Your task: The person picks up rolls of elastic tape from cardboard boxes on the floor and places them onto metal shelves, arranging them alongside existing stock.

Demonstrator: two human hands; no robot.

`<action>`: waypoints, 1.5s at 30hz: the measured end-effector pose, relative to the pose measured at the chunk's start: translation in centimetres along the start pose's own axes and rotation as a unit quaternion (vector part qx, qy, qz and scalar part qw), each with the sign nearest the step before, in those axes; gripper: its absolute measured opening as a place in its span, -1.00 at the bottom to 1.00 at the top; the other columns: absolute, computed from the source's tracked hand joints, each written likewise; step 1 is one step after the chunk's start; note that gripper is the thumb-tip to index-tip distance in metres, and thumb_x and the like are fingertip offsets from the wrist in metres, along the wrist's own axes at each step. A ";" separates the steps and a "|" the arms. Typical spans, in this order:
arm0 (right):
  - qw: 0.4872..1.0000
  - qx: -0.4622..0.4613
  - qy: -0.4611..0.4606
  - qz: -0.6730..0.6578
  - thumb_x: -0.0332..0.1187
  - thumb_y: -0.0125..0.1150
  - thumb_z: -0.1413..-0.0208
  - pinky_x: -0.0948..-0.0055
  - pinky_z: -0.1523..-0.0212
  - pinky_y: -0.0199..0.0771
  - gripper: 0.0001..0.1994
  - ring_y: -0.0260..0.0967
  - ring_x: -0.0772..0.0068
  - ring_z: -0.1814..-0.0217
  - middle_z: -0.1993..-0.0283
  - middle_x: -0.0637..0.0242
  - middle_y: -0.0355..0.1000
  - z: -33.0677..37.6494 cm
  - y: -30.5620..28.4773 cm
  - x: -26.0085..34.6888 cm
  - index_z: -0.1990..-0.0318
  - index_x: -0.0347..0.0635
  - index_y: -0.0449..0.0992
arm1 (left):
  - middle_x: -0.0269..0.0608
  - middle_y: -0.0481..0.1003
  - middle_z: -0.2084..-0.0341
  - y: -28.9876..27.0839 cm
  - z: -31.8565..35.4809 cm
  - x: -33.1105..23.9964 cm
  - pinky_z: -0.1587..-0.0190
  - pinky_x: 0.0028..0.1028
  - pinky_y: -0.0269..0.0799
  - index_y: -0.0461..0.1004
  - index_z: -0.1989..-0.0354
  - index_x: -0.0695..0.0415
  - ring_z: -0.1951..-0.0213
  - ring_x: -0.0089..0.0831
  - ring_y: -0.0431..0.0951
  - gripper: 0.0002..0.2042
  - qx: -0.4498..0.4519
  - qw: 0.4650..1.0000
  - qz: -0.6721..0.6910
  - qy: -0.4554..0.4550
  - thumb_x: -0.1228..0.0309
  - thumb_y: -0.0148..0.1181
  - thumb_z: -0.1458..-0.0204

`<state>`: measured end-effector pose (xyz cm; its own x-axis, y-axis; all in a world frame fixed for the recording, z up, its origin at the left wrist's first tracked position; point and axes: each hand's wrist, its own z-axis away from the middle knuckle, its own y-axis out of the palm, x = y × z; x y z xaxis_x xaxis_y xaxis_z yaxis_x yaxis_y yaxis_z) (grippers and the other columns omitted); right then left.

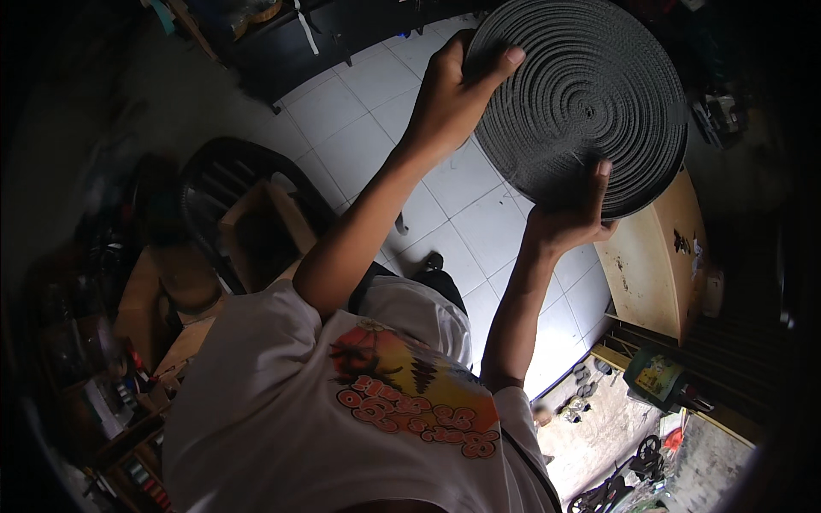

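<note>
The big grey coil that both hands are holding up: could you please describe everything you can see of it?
The grey coil is a flat round disc of ribbed strap-like band, wound in many tight rings around a small centre. It is held in the air, face towards the camera, above the white tiled floor. The left hand grips its upper left rim; the right hand supports its lower edge.

Cluttered home workshop, tiled floor (359, 128)

A green bottle-shaped container with a yellow label (657, 376) lies at lower right, just below the tan wooden cabinet (650, 265).
</note>
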<state>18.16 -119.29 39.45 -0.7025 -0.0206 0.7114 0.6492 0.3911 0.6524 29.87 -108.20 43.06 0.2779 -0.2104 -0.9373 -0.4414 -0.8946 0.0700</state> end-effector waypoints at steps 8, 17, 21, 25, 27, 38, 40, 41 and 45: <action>0.998 0.049 0.008 -0.035 -0.55 0.28 0.01 0.39 -0.01 0.50 -0.61 0.46 0.31 0.11 0.09 0.08 0.42 -6.1 4.0 -4.0 0.04 -0.45 0.30 | -0.36 0.45 0.36 3.3 -6.8 1.2 0.09 -0.50 0.30 0.45 0.19 0.20 0.24 -0.58 0.40 -0.60 -0.135 0.983 0.120 0.027 0.09 0.26 -0.02; 0.960 0.241 0.062 0.127 -0.46 0.48 0.26 0.39 -0.11 0.30 -0.38 0.39 0.23 0.05 0.10 0.08 0.43 -20.1 9.1 -8.0 -0.02 -0.50 0.36 | -0.23 0.54 0.32 -0.3 -18.4 4.5 0.07 -0.48 0.39 0.48 0.14 0.25 0.22 -0.49 0.52 -0.63 -0.130 0.986 -0.001 0.107 0.18 0.24 -0.06; 0.980 0.187 0.058 0.041 -0.64 0.30 0.17 0.42 -0.03 0.35 -0.57 0.43 0.27 0.13 0.15 0.06 0.46 -20.1 15.6 -14.3 0.05 -0.54 0.40 | -0.25 0.49 0.25 -3.9 -23.2 7.2 0.06 -0.50 0.33 0.39 0.00 0.25 0.18 -0.53 0.44 -0.55 -0.157 0.983 0.068 0.061 0.14 0.19 -0.09; 0.995 0.059 0.045 -0.072 -0.59 0.24 0.01 0.43 0.03 0.43 -0.66 0.43 0.37 0.18 0.15 0.14 0.45 -20.1 23.0 -20.2 0.03 -0.46 0.39 | -0.23 0.40 0.07 -3.2 -29.9 9.5 -0.11 -0.45 0.19 0.27 -0.12 0.21 -0.01 -0.49 0.33 -0.52 -0.242 0.964 0.090 0.067 0.15 0.13 -0.14; 0.994 0.069 0.019 -0.083 -0.57 0.24 0.01 0.42 -0.05 0.36 -0.61 0.39 0.38 0.08 0.06 0.15 0.41 -20.4 25.0 -23.4 -0.01 -0.42 0.37 | -0.23 0.43 0.10 -4.6 -33.7 9.8 -0.08 -0.47 0.22 0.30 -0.10 0.23 0.04 -0.49 0.37 -0.54 -0.247 0.959 0.113 0.082 0.17 0.12 -0.15; 0.953 0.301 0.008 0.029 -0.51 0.39 0.18 0.44 -0.08 0.24 -0.49 0.35 0.40 0.08 0.09 0.24 0.43 -38.6 35.3 -34.0 -0.02 -0.42 0.42 | -0.15 0.49 0.17 -12.2 -52.3 9.5 0.01 -0.50 0.33 0.38 -0.04 0.33 0.13 -0.45 0.46 -0.55 -0.196 0.949 -0.167 0.182 0.28 0.22 -0.06; 0.963 0.269 -0.026 0.017 -0.51 0.40 0.21 0.44 -0.08 0.24 -0.48 0.36 0.39 0.10 0.12 0.23 0.45 -40.7 37.1 -36.5 -0.01 -0.42 0.43 | -0.13 0.49 0.16 -12.2 -56.1 10.8 -0.01 -0.47 0.32 0.37 -0.05 0.33 0.11 -0.40 0.47 -0.54 -0.223 0.923 -0.225 0.220 0.27 0.24 -0.05; 0.965 0.260 -0.040 -0.002 -0.50 0.42 0.23 0.43 -0.09 0.24 -0.44 0.36 0.39 0.07 0.09 0.20 0.45 -42.0 38.1 -37.5 -0.03 -0.44 0.41 | -0.12 0.48 0.15 -11.9 -58.1 11.4 -0.02 -0.46 0.32 0.37 -0.05 0.33 0.11 -0.37 0.47 -0.53 -0.235 0.908 -0.251 0.239 0.27 0.25 -0.05; 0.961 0.262 -0.090 -0.009 -0.46 0.47 0.28 0.38 -0.10 0.26 -0.37 0.38 0.34 0.07 0.08 0.13 0.45 -48.7 41.5 -41.9 -0.04 -0.50 0.39 | -0.14 0.49 0.14 -11.8 -66.5 14.3 -0.04 -0.41 0.32 0.37 -0.06 0.32 0.08 -0.33 0.48 -0.52 -0.283 0.830 -0.339 0.341 0.27 0.27 -0.03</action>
<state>88.75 -147.04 49.41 -0.7815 0.1090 0.6144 0.4342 0.8021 0.4100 95.85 -126.90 51.52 0.8014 0.4161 -0.4296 0.4322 -0.8994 -0.0648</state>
